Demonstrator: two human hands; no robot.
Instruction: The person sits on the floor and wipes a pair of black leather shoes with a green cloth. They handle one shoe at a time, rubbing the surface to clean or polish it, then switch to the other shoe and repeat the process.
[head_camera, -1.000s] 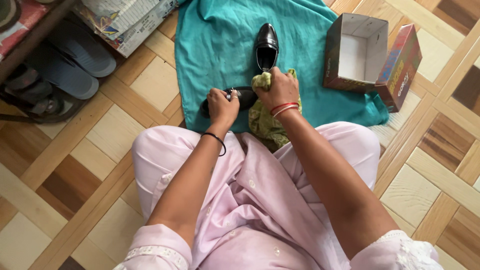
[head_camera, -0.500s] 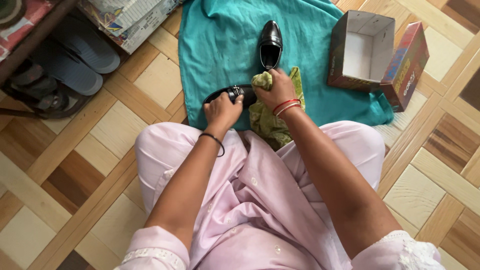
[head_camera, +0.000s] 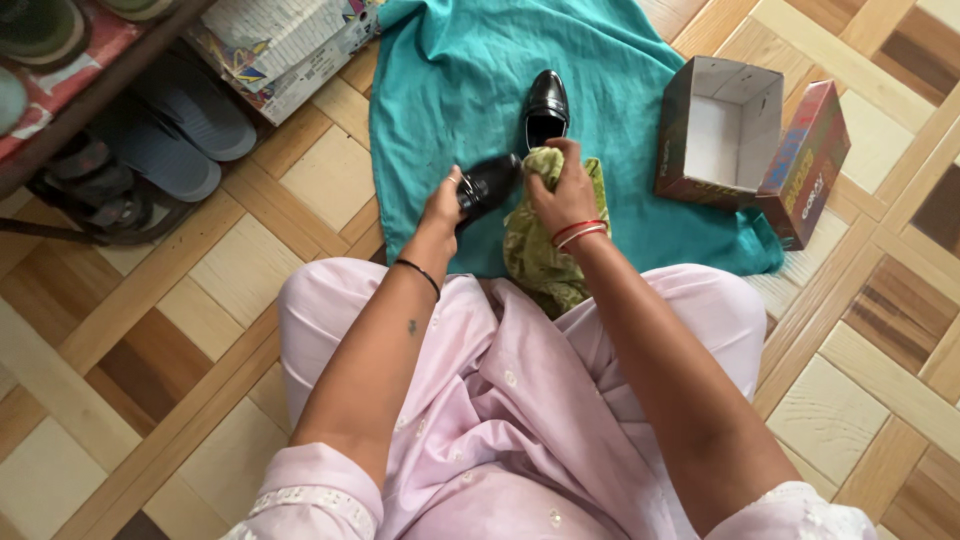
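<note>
My left hand (head_camera: 444, 207) grips a black leather shoe (head_camera: 490, 183) and holds it tilted up above the teal cloth (head_camera: 450, 90). My right hand (head_camera: 563, 190) is closed on a bunched green rag (head_camera: 540, 240) and presses it against the shoe's far end. The rag hangs down toward my lap. A second black shoe (head_camera: 547, 103) stands on the teal cloth just beyond my right hand. I sit on the floor in pale pink clothes.
An open shoe box (head_camera: 720, 130) and its lid (head_camera: 808, 160) lie at the right edge of the cloth. A low rack with grey sandals (head_camera: 170, 130) stands at the left, and a printed carton (head_camera: 290, 45) lies behind the cloth. The floor is patterned wood tile.
My left hand has lifted the shoe and turned it from lying sideways to pointing up and right. My right hand with the rag has followed to the shoe's end.
</note>
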